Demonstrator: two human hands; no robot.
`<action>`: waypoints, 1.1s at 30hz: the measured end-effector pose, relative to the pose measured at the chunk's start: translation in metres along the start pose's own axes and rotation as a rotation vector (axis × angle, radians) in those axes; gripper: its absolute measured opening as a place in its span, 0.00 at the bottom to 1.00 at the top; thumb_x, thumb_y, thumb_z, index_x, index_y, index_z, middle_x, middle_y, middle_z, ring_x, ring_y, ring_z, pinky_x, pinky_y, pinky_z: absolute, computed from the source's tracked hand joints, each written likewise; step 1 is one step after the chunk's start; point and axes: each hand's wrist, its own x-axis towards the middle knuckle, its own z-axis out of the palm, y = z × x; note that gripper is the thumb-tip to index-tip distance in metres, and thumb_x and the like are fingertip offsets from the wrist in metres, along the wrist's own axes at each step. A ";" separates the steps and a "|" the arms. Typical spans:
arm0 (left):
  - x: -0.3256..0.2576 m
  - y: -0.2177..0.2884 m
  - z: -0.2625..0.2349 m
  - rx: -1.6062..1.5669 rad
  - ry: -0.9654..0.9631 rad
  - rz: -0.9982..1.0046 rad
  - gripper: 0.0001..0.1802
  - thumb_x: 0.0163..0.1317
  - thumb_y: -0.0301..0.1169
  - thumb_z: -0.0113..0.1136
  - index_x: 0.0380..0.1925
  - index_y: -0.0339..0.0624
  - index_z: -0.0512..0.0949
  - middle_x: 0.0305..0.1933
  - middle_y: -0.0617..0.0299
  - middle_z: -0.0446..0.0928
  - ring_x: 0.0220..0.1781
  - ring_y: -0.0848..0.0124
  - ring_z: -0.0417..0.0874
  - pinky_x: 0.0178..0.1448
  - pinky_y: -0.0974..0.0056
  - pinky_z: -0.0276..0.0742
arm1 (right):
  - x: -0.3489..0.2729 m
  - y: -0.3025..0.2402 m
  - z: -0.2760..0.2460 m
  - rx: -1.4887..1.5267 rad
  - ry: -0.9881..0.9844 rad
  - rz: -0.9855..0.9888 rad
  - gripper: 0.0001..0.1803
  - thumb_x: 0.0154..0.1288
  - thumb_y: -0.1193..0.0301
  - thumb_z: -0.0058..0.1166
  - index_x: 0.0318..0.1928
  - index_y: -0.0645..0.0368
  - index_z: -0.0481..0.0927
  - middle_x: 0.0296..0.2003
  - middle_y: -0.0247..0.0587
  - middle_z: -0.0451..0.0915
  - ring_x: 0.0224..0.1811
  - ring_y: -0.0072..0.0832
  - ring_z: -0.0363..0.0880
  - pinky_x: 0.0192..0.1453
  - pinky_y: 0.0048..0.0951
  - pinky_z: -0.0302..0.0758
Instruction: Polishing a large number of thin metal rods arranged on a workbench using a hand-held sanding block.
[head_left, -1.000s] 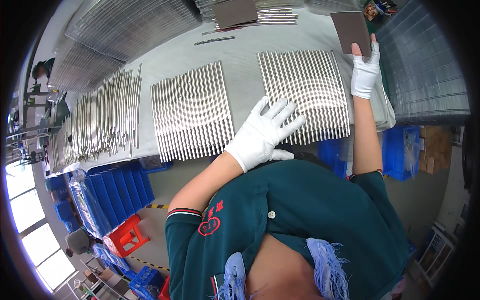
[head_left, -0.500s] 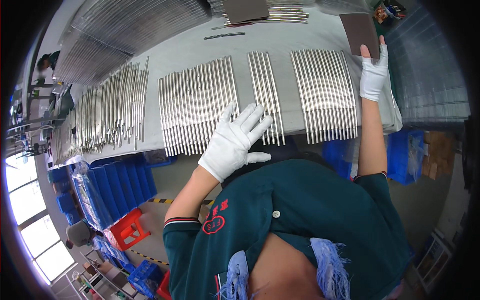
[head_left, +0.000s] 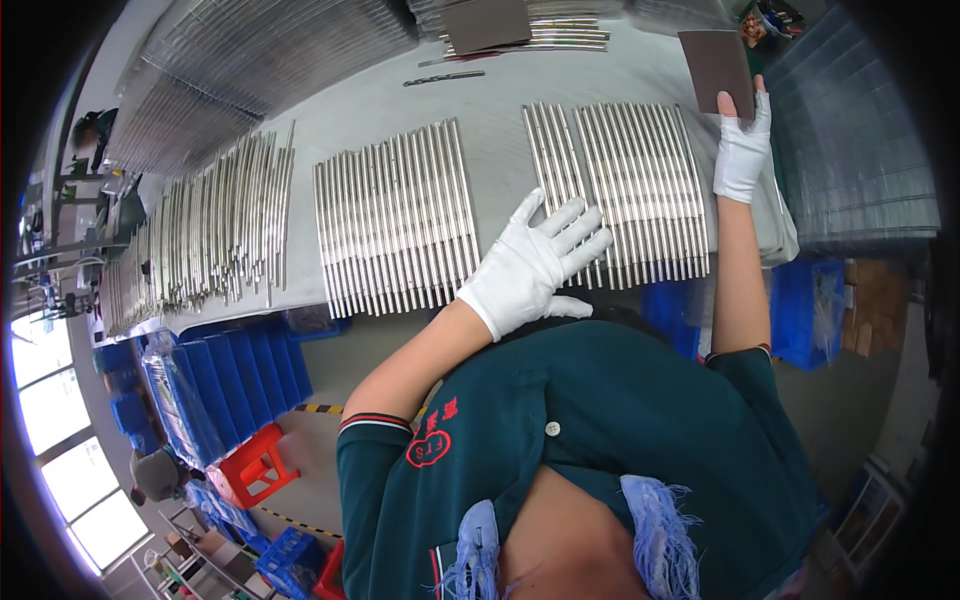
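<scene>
Right grip: white-gloved right hand point(head_left: 742, 150) pinches brown rectangular abrasive sheet point(head_left: 715, 68), upper right
Left grip: white-gloved left hand point(head_left: 535, 265) spread flat, holding nothing, on row of shiny metal rods point(head_left: 630, 190), centre

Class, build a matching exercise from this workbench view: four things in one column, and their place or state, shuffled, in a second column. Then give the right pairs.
Things
1. left hand
2. right hand
3. brown sanding pad
4. red stool

Place or state
A. on the floor by the blue crates
B. spread flat on the metal rods
C. gripping the brown pad
D. held at the table's right end

Pairs: 1-B, 2-C, 3-D, 4-A
</scene>
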 end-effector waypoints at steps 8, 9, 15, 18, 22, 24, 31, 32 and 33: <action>-0.032 0.008 -0.039 0.091 -0.110 -0.221 0.52 0.53 0.64 0.65 0.71 0.46 0.65 0.74 0.45 0.65 0.76 0.47 0.64 0.76 0.36 0.55 | 0.000 0.001 -0.001 0.037 0.007 0.000 0.37 0.68 0.70 0.66 0.73 0.62 0.64 0.64 0.45 0.74 0.62 0.28 0.75 0.68 0.30 0.71; -0.029 0.005 -0.040 0.127 -0.110 -0.221 0.52 0.53 0.65 0.64 0.71 0.45 0.65 0.73 0.44 0.65 0.76 0.47 0.64 0.77 0.37 0.54 | 0.000 0.002 0.000 0.060 -0.006 -0.005 0.37 0.68 0.71 0.66 0.73 0.63 0.64 0.64 0.45 0.74 0.62 0.28 0.75 0.68 0.30 0.71; 0.006 0.007 -0.021 0.092 -0.078 -0.072 0.52 0.52 0.65 0.63 0.71 0.47 0.65 0.74 0.47 0.65 0.78 0.51 0.62 0.78 0.36 0.52 | -0.001 0.008 0.003 0.137 -0.019 -0.039 0.38 0.66 0.74 0.67 0.73 0.64 0.64 0.68 0.44 0.71 0.64 0.28 0.74 0.69 0.29 0.72; 0.028 0.009 -0.007 0.047 -0.054 0.009 0.52 0.53 0.66 0.63 0.72 0.49 0.65 0.74 0.49 0.65 0.78 0.52 0.61 0.78 0.36 0.51 | -0.002 0.007 0.002 0.144 -0.020 -0.022 0.38 0.66 0.74 0.67 0.73 0.64 0.64 0.68 0.45 0.71 0.64 0.28 0.74 0.69 0.29 0.72; 0.054 0.014 0.006 0.008 -0.047 0.095 0.53 0.52 0.69 0.61 0.73 0.51 0.64 0.76 0.49 0.63 0.80 0.51 0.58 0.79 0.36 0.49 | -0.002 0.006 0.002 0.183 -0.034 -0.013 0.38 0.66 0.73 0.67 0.73 0.64 0.63 0.67 0.44 0.72 0.63 0.28 0.75 0.68 0.29 0.72; 0.060 0.016 0.009 0.023 -0.062 0.108 0.54 0.52 0.71 0.59 0.73 0.52 0.64 0.76 0.49 0.63 0.80 0.51 0.57 0.79 0.36 0.48 | -0.002 0.006 0.002 0.173 -0.027 -0.023 0.38 0.66 0.73 0.67 0.73 0.64 0.63 0.66 0.43 0.72 0.63 0.28 0.75 0.68 0.29 0.72; 0.032 0.011 -0.007 0.032 -0.111 0.039 0.54 0.51 0.72 0.57 0.73 0.52 0.64 0.76 0.47 0.63 0.79 0.49 0.59 0.79 0.36 0.48 | -0.002 0.007 0.002 0.172 -0.044 -0.019 0.38 0.67 0.73 0.67 0.73 0.63 0.63 0.67 0.44 0.71 0.64 0.29 0.74 0.68 0.30 0.72; 0.024 0.009 -0.012 0.037 -0.121 0.016 0.54 0.51 0.72 0.57 0.73 0.52 0.64 0.76 0.48 0.63 0.79 0.49 0.60 0.79 0.36 0.48 | -0.001 0.008 0.002 0.149 -0.042 -0.036 0.38 0.67 0.73 0.67 0.73 0.63 0.63 0.67 0.45 0.71 0.64 0.29 0.74 0.68 0.30 0.72; 0.016 0.008 -0.016 0.041 -0.132 -0.006 0.55 0.51 0.72 0.56 0.73 0.52 0.64 0.76 0.48 0.63 0.79 0.50 0.61 0.79 0.36 0.48 | -0.001 0.008 0.001 0.139 -0.043 -0.038 0.38 0.67 0.73 0.67 0.73 0.63 0.63 0.68 0.45 0.71 0.64 0.29 0.74 0.68 0.30 0.72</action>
